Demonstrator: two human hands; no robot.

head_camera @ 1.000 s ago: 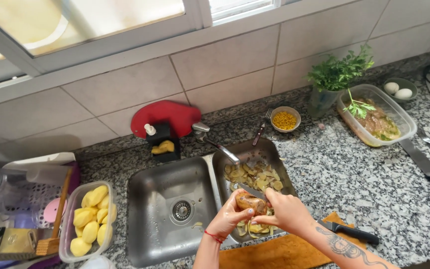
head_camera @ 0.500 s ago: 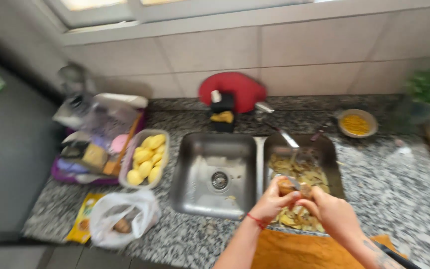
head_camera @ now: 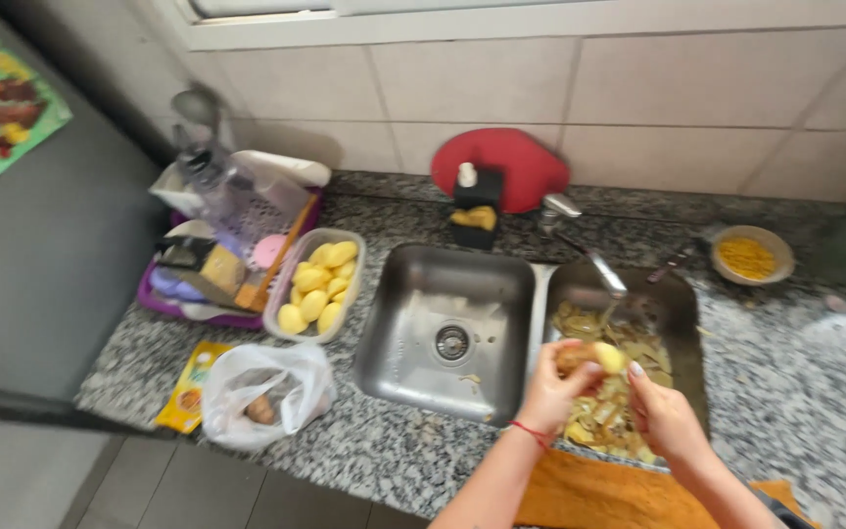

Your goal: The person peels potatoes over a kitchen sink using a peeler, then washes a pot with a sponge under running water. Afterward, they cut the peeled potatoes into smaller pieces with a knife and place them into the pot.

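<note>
The person stands at the granite table (head_camera: 785, 382), both hands over the right-hand basin of the double sink (head_camera: 682, 304). The left hand (head_camera: 552, 390) has its fingers wrapped around a half-peeled potato (head_camera: 591, 357), brown skin on one end and bare yellow flesh at the other. The right hand (head_camera: 660, 411) sits just beside it, its fingers curled in close and touching the potato's yellow end; whether it grips a peeler I cannot tell. A red string circles the left wrist.

Below the hands, the right basin holds a heap of potato peelings (head_camera: 607, 411), and the tap (head_camera: 585, 245) reaches over it. The left basin (head_camera: 443, 328) is next to it, with its drain in the middle. To the left of the sink a clear tub of peeled potatoes (head_camera: 317, 284) stands against a purple dish rack (head_camera: 217, 264). Near the table's front edge lies a plastic bag (head_camera: 266, 390) with an unpeeled potato inside, beside a yellow packet (head_camera: 188, 397). Behind the sink a red board (head_camera: 501, 165) leans on the tiled wall, and a small bowl of yellow kernels (head_camera: 748, 255) sits to the right. An orange cloth (head_camera: 589, 495) hangs at the front edge.
</note>
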